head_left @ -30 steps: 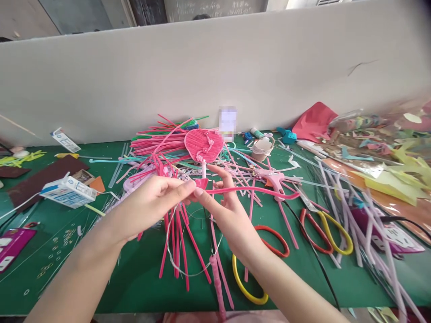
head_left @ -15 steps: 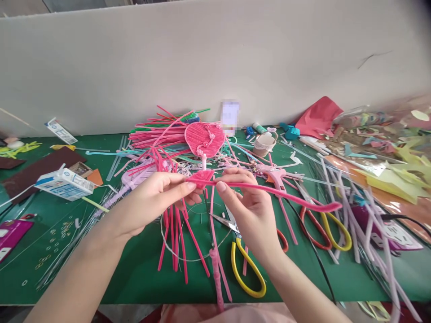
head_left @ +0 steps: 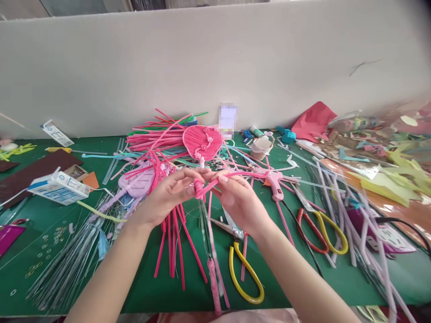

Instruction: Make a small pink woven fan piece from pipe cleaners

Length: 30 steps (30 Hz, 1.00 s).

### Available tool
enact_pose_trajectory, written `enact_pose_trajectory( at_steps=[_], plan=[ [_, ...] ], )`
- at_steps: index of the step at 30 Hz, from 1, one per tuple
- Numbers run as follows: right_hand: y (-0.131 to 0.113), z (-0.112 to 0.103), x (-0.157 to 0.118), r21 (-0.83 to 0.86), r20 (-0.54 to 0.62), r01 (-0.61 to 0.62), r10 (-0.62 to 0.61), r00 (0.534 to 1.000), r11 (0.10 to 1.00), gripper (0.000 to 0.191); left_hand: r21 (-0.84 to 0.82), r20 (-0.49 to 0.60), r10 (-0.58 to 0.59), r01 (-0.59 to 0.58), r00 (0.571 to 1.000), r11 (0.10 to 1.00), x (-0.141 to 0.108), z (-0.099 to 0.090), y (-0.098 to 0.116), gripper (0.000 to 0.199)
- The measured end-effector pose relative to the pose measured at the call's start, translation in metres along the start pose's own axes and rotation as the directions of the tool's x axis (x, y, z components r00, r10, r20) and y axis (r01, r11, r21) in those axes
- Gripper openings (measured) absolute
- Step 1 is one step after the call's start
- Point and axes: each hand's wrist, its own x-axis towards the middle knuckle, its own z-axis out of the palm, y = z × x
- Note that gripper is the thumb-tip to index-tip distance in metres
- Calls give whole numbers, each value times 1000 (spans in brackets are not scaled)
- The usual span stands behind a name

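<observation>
My left hand (head_left: 175, 193) pinches a small bundle of bent pink pipe cleaner (head_left: 199, 188) between thumb and fingers. From that bundle a loose pink length runs right into my right hand (head_left: 240, 197), whose thumb and fingers close on it; its free end arches over toward the pink glue gun (head_left: 276, 185). Beneath the hands hangs or lies a stem wrapped in pink (head_left: 214, 287), with thin wires at its upper end. Just behind the hands rests a pink fan-shaped piece (head_left: 202, 142) with small flowers and a pale handle.
Yellow-handled scissors (head_left: 247, 278) lie open below my right hand. Pliers with red handles (head_left: 311, 233) and more yellow-handled scissors (head_left: 333, 233) lie to the right. Thin wires (head_left: 67, 264), a milk carton (head_left: 59, 186) and a lilac fan-shaped piece (head_left: 138, 181) sit left. A power strip (head_left: 387, 233) is far right.
The pink bundle has been turned, and its loose length now arches upward instead of stretching straight right. My hands have drawn closer together; the view has shifted slightly.
</observation>
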Motion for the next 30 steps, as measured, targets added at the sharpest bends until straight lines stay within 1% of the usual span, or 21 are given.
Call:
enact_pose_trajectory(
  at_steps=[1,3,5,7,9,10,12,13,14,16,17,18,19,20,21,24,26,28,30],
  plan=[
    [-3,-3,3,-74,-16,5,-6,1000,997,22,-4,-19,4,-4,1000,1000,2,0,-1,25],
    [-9,-10,7,-262,-51,-24,11,999,965,31,41,-80,-39,43,996,998,4,-2,-4,29],
    [-15,-20,9,-411,-84,-75,45,996,908,41,94,-134,-95,108,986,990,4,-6,-9,29],
    [-18,-30,8,-542,-114,-98,43,993,835,46,93,-153,-121,137,981,986,3,-9,-16,29],
    [-19,-41,2,-661,-134,-94,7,991,745,47,64,-158,-122,133,980,989,1,-10,-23,34],
    [-19,-48,-2,-722,-150,-100,-15,989,684,45,56,-170,-119,130,978,990,0,-11,-26,37],
    [-18,-63,-13,-819,-233,-157,-70,970,552,43,56,-216,-113,128,970,990,-1,-10,-31,38],
    [-18,-72,-18,-866,-305,-222,-123,944,447,43,55,-244,-110,127,964,990,-2,-9,-33,35],
    [-19,-80,-23,-884,-379,-294,-189,906,364,44,51,-268,-107,125,957,991,-2,-8,-34,33],
    [-19,-98,-30,-870,-492,-440,-334,804,224,50,20,-297,-109,120,949,993,-3,-6,-35,30],
    [-19,-106,-31,-846,-530,-499,-385,756,187,55,-8,-305,-113,116,945,993,-4,-5,-35,28],
    [-18,-113,-30,-822,-556,-550,-419,718,148,60,-41,-313,-120,113,942,993,-4,-4,-35,27],
    [-17,-120,-28,-799,-575,-590,-432,694,114,64,-74,-322,-131,113,938,991,-5,-4,-36,25],
    [-14,-126,-24,-782,-589,-618,-426,686,86,66,-103,-336,-142,113,931,988,-6,-3,-36,24],
    [-12,-132,-19,-772,-598,-633,-410,689,62,66,-125,-351,-152,114,924,985,-6,-3,-37,23],
    [-5,-143,-4,-768,-599,-640,-370,710,14,51,-143,-396,-161,113,904,983,-7,-3,-41,23],
    [-3,-149,3,-762,-603,-647,-365,709,3,43,-136,-409,-155,108,899,985,-8,-4,-42,24],
    [-5,-153,6,-748,-621,-664,-368,692,14,38,-125,-389,-146,105,910,987,-10,-5,-43,25],
    [-9,-155,4,-727,-646,-686,-385,659,46,37,-116,-348,-129,94,928,989,-11,-6,-41,26]
  ],
)
